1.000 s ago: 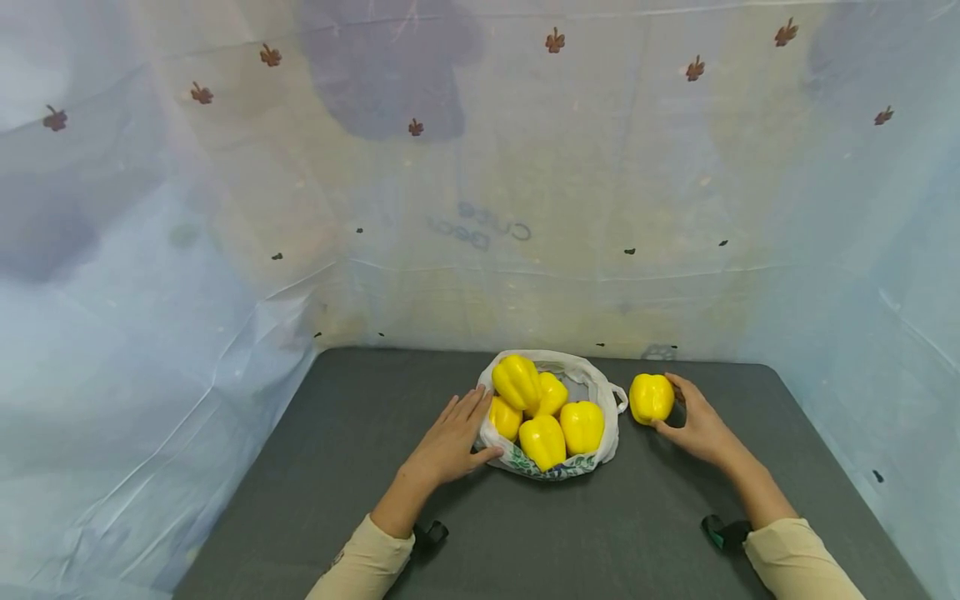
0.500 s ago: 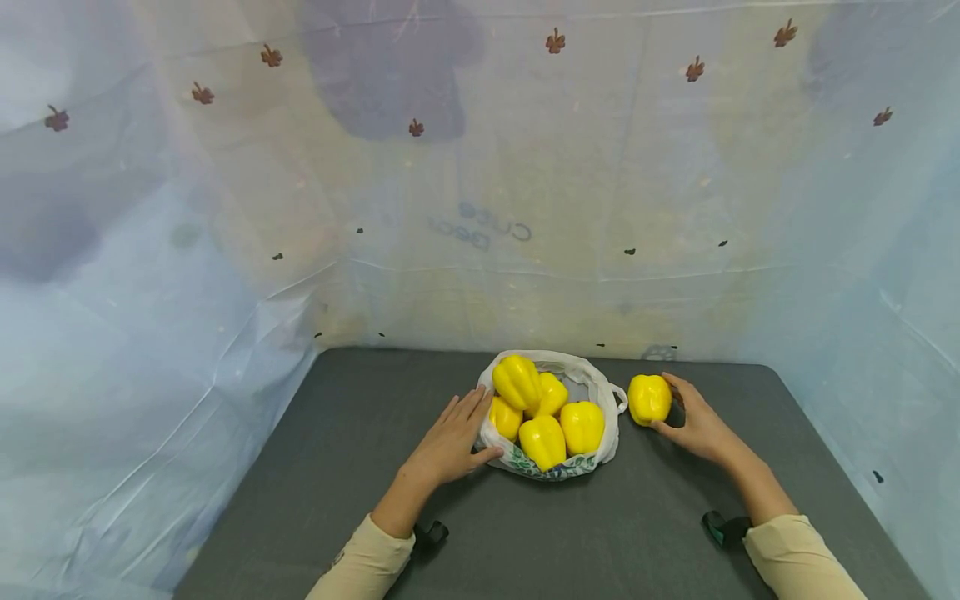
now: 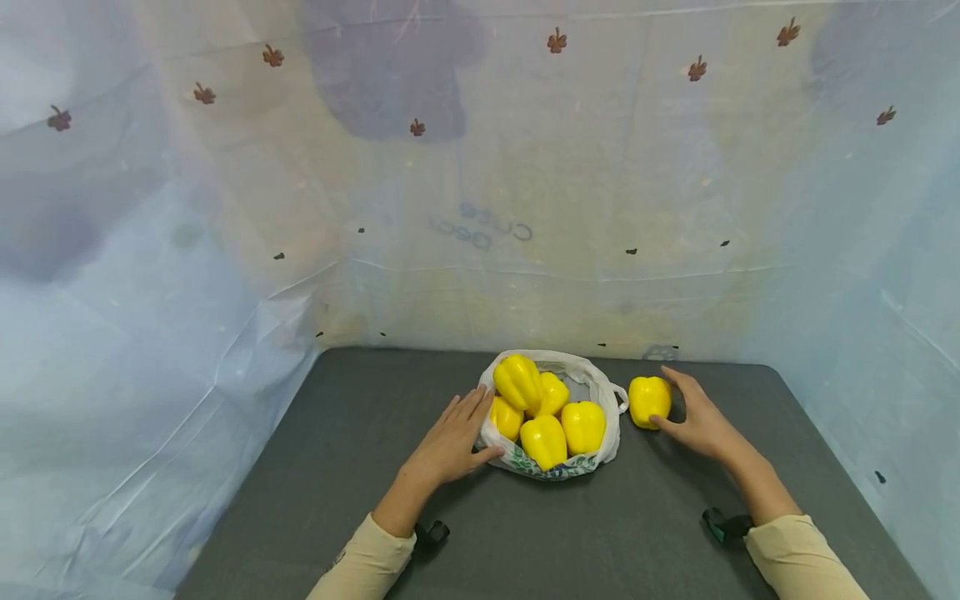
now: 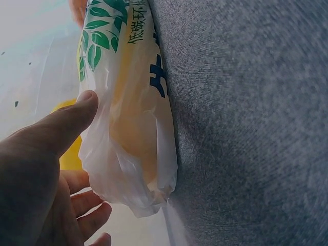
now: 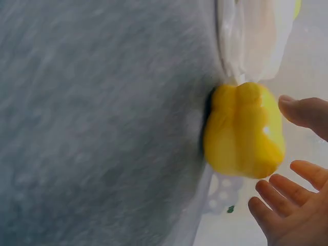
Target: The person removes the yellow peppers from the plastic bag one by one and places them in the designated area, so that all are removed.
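Observation:
A yellow bell pepper (image 3: pixel 649 402) sits on the dark table just right of the bag's handle loop. My right hand (image 3: pixel 701 417) is beside it with thumb and fingers spread apart; the right wrist view shows a gap between the fingers (image 5: pixel 289 189) and the pepper. A white plastic bag (image 4: pixel 138 128) with green leaf print stands with its mouth wide, and several yellow bell peppers (image 3: pixel 583 427) lie inside. My left hand (image 3: pixel 448 437) is at the bag's left side, fingers straight along its rim and thumb near its front.
The dark grey table (image 3: pixel 540 542) ends at a pale plastic sheet (image 3: pixel 480 167) hanging behind and on both sides. The bag's handle loop (image 3: pixel 621 398) sticks out towards the single pepper. Black wrist straps (image 3: pixel 431 535) show under both forearms.
My right hand has let go of the pepper, its fingers spreading away. Slightly lower in view, the pepper now rests on the table. The left hand and bag have stayed put.

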